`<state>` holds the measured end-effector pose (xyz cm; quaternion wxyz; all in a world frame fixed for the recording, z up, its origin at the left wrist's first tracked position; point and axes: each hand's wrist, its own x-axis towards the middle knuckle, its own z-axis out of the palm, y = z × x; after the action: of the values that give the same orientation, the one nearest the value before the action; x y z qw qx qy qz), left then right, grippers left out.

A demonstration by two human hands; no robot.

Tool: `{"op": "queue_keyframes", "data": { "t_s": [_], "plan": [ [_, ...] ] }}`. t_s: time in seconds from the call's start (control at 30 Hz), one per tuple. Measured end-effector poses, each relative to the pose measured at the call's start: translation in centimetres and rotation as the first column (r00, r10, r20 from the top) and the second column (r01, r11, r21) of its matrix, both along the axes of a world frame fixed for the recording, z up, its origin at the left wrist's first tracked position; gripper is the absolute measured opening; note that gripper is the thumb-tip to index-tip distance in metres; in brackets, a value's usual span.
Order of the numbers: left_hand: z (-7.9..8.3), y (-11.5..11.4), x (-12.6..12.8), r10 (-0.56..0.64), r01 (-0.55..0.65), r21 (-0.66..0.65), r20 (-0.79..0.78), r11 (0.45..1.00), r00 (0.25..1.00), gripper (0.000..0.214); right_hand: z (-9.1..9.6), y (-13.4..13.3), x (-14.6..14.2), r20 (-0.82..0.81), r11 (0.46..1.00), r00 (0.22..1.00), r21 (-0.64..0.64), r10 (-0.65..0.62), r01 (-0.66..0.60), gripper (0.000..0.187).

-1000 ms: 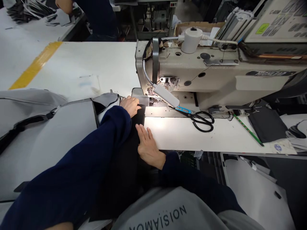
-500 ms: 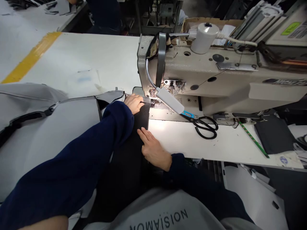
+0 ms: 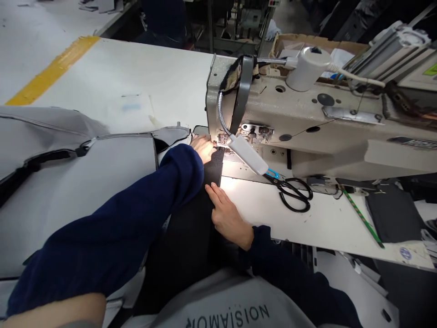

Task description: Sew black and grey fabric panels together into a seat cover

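Note:
My left hand is closed on the black fabric close to the sewing machine's presser foot, its fingers bent and the tips partly hidden. Lower down, my right hand has the fabric's right edge, two fingers lying on top and the thumb out of sight. The black strip runs from the lit needle area down toward my lap. Beside my left forearm a large grey sewn piece with black edging spreads over the table.
Black-handled scissors lie right of the needle area, partly under the lamp head. The sewing machine's body spans the right side. A green striped stick and dark folded cloth lie farther right. Yellow tape crosses the white table.
The whole view has shifted, so the machine and table appear lower and more to the right. Both hands keep nearly the same place on the black fabric, and the left fingertips are nearer the foot.

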<state>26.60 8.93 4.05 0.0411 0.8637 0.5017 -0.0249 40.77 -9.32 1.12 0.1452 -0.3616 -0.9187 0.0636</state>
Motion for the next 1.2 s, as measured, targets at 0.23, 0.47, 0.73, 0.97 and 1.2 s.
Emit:
{"op": "queue_keyframes", "data": {
  "t_s": [0.23,0.47,0.73,0.97,1.2],
  "plan": [
    [1.2,-5.1,0.8,0.040,-0.039,0.118,-0.006,0.992,0.999,0.042,0.2,-0.7,-0.9,-0.110,0.946,0.945,-0.144,-0.309,0.292,0.032],
    [2.1,-8.5,1.5,0.115,-0.120,-0.047,-0.106,0.992,0.988,0.075,-0.5,-1.7,-1.0,-0.066,0.992,0.990,0.016,-0.126,0.128,0.030],
    [2.9,-9.8,2.2,0.033,-0.094,-0.202,-0.287,0.975,0.957,0.072,0.6,-1.8,-0.3,0.058,0.994,0.998,0.104,0.023,-0.029,0.026],
    [2.9,-8.8,3.8,0.100,-0.166,-0.233,-0.272,0.958,0.957,0.070,0.3,-0.3,-0.2,0.099,0.989,0.994,0.148,-0.034,0.019,0.028],
    [0.3,-10.0,3.3,0.181,-0.185,-0.065,-0.062,0.981,0.982,0.060,4.2,4.9,7.3,0.178,0.966,0.964,-0.132,-0.198,0.223,0.030]
  ]
}}
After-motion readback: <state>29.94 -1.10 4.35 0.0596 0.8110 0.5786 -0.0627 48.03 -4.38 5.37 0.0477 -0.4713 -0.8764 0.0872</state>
